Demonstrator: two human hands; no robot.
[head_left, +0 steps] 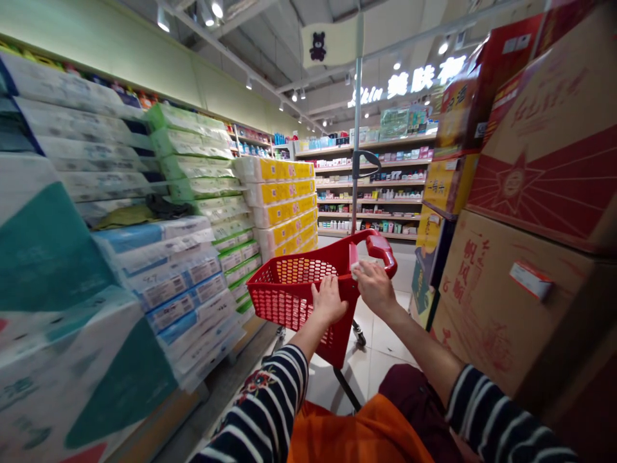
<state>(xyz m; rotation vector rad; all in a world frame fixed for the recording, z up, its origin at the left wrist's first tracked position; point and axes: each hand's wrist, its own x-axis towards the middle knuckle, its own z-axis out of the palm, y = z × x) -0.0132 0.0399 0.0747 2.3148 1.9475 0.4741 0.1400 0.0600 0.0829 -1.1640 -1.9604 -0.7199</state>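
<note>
A red plastic shopping cart (284, 308) with a perforated basket stands in front of me. My left hand (330, 302) lies on the near rim of the basket, its fingers spread and stretched over the edge. Bunched under the fingers of my right hand (376, 287) is a small white cloth (355, 270), pressed to the cart's edge close to the pink flap. The red handle (382, 251) curves just beyond that hand. A grey pole (356, 122) rises behind the cart, with a bear-printed flag (332, 44) at its top.
Packs of tissue paper (193, 283) are stacked along the left side. Large cardboard boxes (511, 302) rise close on the right. Shelves of small goods (371, 186) stand at the back. A caster wheel (359, 334) rests on the tiled floor (385, 347).
</note>
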